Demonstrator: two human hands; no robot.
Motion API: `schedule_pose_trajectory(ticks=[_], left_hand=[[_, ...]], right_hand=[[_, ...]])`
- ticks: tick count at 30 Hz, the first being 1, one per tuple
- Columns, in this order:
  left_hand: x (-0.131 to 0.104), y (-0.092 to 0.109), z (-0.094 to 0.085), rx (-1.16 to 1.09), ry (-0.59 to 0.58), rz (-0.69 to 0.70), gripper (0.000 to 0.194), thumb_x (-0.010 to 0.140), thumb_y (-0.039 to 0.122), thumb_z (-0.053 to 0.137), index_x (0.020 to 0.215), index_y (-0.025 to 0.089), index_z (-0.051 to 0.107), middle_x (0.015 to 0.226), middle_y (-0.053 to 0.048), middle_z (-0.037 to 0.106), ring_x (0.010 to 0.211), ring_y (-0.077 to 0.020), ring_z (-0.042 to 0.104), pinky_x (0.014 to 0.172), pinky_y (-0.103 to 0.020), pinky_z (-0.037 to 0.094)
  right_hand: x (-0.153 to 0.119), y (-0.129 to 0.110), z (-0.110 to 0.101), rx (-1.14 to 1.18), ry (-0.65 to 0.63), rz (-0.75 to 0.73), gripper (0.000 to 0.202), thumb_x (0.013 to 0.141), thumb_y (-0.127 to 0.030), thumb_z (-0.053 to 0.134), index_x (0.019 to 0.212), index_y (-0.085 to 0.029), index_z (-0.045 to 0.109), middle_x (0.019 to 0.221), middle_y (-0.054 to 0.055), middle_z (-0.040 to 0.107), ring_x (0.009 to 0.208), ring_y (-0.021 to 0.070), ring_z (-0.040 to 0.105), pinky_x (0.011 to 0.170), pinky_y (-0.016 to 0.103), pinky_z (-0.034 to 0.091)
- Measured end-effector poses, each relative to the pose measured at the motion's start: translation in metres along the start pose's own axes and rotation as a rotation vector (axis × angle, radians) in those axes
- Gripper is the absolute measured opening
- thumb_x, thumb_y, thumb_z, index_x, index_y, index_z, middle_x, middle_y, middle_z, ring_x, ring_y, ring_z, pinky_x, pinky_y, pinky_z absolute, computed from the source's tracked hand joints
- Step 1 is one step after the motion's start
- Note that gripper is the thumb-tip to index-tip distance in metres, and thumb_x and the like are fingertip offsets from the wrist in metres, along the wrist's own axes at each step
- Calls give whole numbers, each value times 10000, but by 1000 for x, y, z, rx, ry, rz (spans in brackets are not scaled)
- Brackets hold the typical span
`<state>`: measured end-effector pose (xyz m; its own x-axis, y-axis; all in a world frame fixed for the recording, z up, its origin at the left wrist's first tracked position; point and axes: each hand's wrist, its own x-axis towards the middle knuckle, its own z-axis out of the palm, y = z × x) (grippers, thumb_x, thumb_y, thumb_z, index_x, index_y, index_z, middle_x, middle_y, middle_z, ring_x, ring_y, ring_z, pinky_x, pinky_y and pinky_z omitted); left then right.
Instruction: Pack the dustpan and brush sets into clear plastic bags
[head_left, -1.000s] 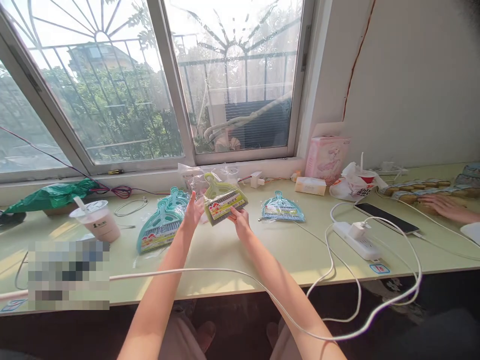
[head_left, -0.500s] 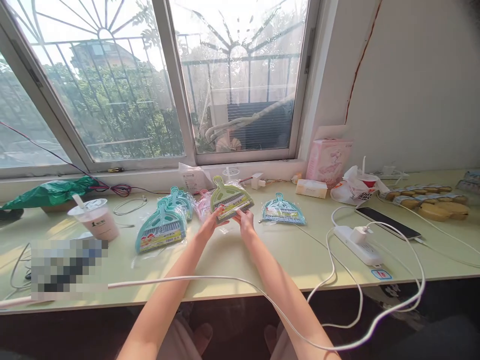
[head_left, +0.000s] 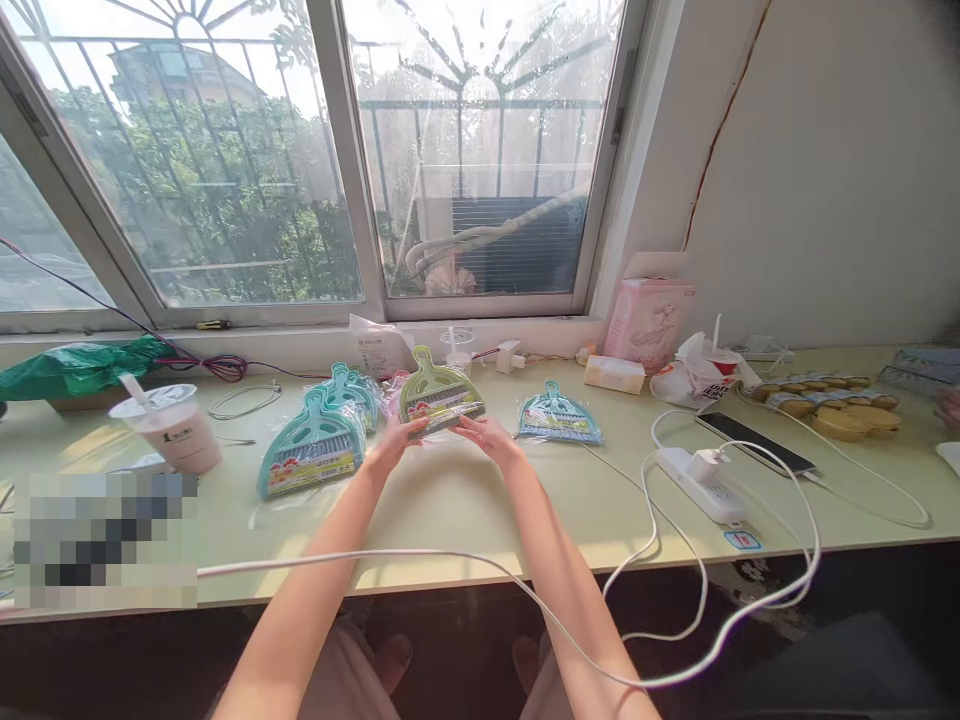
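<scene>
Two hands were on the one green dustpan set [head_left: 439, 397] at this point, and that was the change worth calling. A second before, only the right hand [head_left: 491, 438] pinched its lower edge while the left hand [head_left: 396, 442] stood open beside it; half a second later the left had closed in. Now both gripped the near edge of the wrapped packet, left at its left corner, right at its right corner, fingers curled under and thumbs on top. The packet had also come down: earlier it was lifted and tilted toward the camera, and now it hung low over the desk [head_left: 465, 500], handle pointing away toward the window, almost level. Whether its far end touched the desk I could not tell.

Just left of the left hand lay the stack of teal dustpan sets [head_left: 315, 450], unmoved across all three pictures. Right of the right hand, a single teal set [head_left: 559, 417] lay flat, also where it had been. A pink packet [head_left: 391, 392] peeked out behind the green one. Farther out: the lidded cup with a straw [head_left: 171, 428] at left, the white power strip [head_left: 694, 472] and a dark phone [head_left: 754, 442] at right. Another person's hand, which had rested by the snack packets [head_left: 832, 405] a second ago, had gone from there.
</scene>
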<state>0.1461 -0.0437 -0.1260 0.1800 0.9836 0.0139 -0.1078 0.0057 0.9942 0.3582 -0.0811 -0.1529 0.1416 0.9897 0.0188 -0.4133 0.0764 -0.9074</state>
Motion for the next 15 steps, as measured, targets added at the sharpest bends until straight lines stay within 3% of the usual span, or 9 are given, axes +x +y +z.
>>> schedule_pose_trajectory(ticks=[3,6,8,10,12,15], left_hand=[[7,3,-21,-33,129,-4,570,697,198,862,1231,177,663,1159,-133,756,1107,-283,735,766,-304,613],[3,5,-32,-109,108,-14,526,713,152,843,1206,168,658,1171,-123,753,1075,-241,744,767,-270,616],[-2,6,-32,-144,59,-44,518,730,145,847,1211,181,659,1158,-105,759,1027,-227,754,769,-274,629],[-7,5,-29,-155,49,-100,490,754,128,838,1208,180,660,1107,-87,766,921,-200,762,715,-252,632],[-9,3,-26,-151,19,-172,426,791,93,804,1190,162,670,1017,-73,767,740,-146,734,590,-200,598],[-8,-1,-27,-145,-75,-295,297,839,70,754,1128,117,701,901,-80,760,526,-75,620,427,-134,496]], right_hand=[[-2,-10,-10,-178,108,-54,228,726,-101,836,937,-165,777,1055,134,782,1207,338,719,1202,550,471],[-6,-18,-12,-564,136,-410,555,737,-55,798,1228,-311,761,1503,53,619,1536,297,429,1304,524,323],[-7,-21,-10,-771,88,-611,598,733,-51,808,1243,-361,764,1607,2,521,1595,286,312,1327,525,255],[-8,-22,-7,-783,55,-641,394,737,-77,827,1035,-335,829,1509,15,615,1538,303,389,1309,526,269],[-9,-21,-5,-702,42,-590,169,758,-143,841,785,-309,825,1278,41,737,1390,311,529,1265,523,331],[-11,-20,-5,-564,30,-544,98,777,-275,863,700,-302,808,1153,50,756,1267,302,584,1219,504,382]])
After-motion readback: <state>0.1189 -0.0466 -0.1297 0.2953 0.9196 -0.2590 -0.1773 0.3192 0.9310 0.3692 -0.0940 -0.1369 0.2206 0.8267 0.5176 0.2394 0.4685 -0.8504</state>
